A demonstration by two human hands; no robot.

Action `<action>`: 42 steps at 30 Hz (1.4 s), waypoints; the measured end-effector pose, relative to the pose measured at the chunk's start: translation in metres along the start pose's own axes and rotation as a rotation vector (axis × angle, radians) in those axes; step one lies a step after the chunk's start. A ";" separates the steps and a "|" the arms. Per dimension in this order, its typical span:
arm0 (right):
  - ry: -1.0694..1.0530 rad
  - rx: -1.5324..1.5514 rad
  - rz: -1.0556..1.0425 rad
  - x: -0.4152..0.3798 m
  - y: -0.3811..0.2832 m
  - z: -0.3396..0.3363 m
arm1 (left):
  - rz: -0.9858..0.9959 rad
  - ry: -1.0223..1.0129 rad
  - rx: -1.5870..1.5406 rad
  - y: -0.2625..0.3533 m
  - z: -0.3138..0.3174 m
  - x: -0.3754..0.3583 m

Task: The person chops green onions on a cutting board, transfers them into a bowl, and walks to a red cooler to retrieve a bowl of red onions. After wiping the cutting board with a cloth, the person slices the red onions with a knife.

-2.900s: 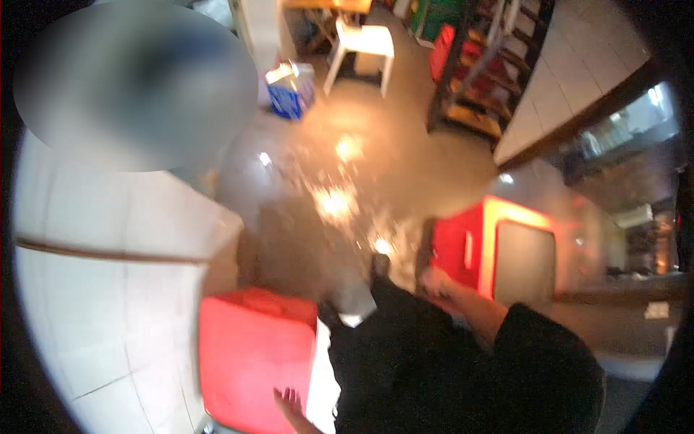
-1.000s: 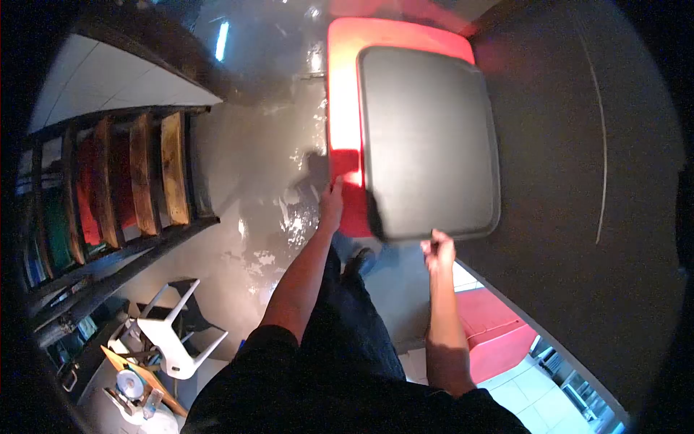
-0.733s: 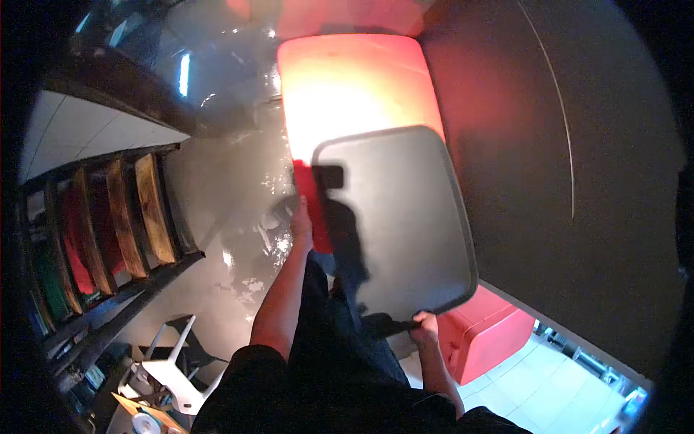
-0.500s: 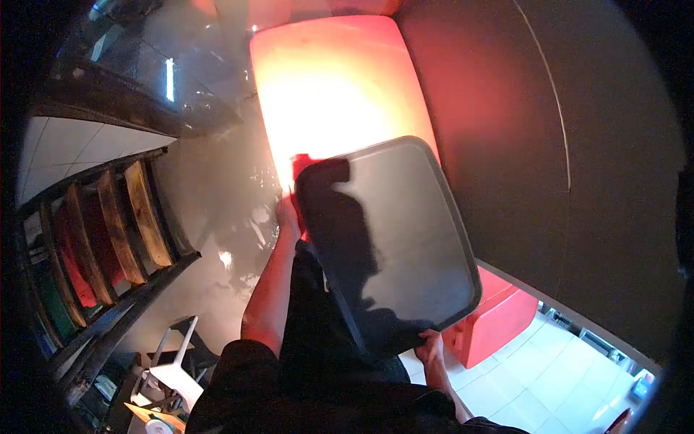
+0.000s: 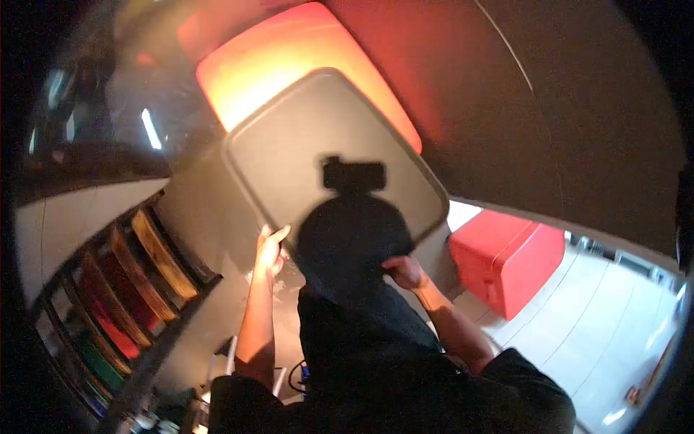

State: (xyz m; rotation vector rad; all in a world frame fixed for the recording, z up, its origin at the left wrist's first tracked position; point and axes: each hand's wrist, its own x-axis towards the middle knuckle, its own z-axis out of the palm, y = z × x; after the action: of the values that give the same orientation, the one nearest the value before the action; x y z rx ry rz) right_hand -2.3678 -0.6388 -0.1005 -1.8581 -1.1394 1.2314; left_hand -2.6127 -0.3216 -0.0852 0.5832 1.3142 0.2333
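Grey tray (image 5: 311,166) — left hand (image 5: 270,252) and right hand (image 5: 405,272) grasp its near edges — even pressure from both would steady it.

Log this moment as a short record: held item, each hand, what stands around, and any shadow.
Held item: gray rimmed tray, its corners turned askew in view
Left hand: on the tray's lower left edge
Right hand: on its lower right edge
Beyond tray: brightly lit red box, partly hidden
Left side: slatted wooden rack
Right side: second red box, on pale floor tiles
Shadow: head-shaped, on the tray
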 end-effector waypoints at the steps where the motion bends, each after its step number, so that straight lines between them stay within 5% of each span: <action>1: -0.051 0.103 0.008 0.017 0.001 0.002 | 0.152 0.062 0.016 -0.001 -0.009 0.008; 2: -0.103 0.214 0.017 0.037 0.000 0.007 | 0.191 0.084 -0.149 0.005 -0.020 0.012; 4: -0.081 0.999 0.528 0.081 -0.100 -0.038 | 0.293 0.136 -0.177 0.039 -0.033 -0.011; 6: -0.051 1.094 0.509 0.120 -0.045 -0.067 | 0.351 0.183 -0.192 0.072 -0.033 -0.051; 8: 0.558 0.897 0.596 0.169 0.002 -0.087 | 0.419 0.293 -0.134 0.085 -0.054 -0.080; 9: 0.570 0.820 0.611 0.187 0.031 -0.105 | 0.370 0.391 -0.102 0.094 -0.065 -0.101; 13: 0.547 1.374 0.575 0.248 0.047 -0.155 | 0.397 0.611 -0.093 0.093 -0.121 -0.187; 19: 0.773 1.366 0.721 0.261 0.041 -0.156 | 0.284 0.815 -0.176 0.045 -0.170 -0.271; 25: 0.867 1.473 0.521 0.273 0.056 -0.158 | 0.120 0.900 -0.345 -0.030 -0.235 -0.279; 29: 0.971 1.536 0.336 0.265 0.024 -0.164 | 0.031 0.847 -0.361 -0.020 -0.205 -0.274; 30: 1.003 1.468 0.473 0.263 0.029 -0.166 | -0.023 0.866 -0.364 -0.026 -0.222 -0.273; 37: 0.771 1.107 0.467 0.303 0.092 -0.237 | 0.018 0.768 -0.387 0.013 -0.154 -0.247; 42: 0.891 0.995 0.526 0.291 0.070 -0.239 | 0.017 0.772 -0.444 -0.010 -0.170 -0.245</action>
State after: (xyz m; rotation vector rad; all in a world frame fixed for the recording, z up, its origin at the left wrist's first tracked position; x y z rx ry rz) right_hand -2.0679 -0.4161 -0.1846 -1.5690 0.4261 0.7736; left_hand -2.8394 -0.4016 0.0920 0.1096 1.9192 0.7982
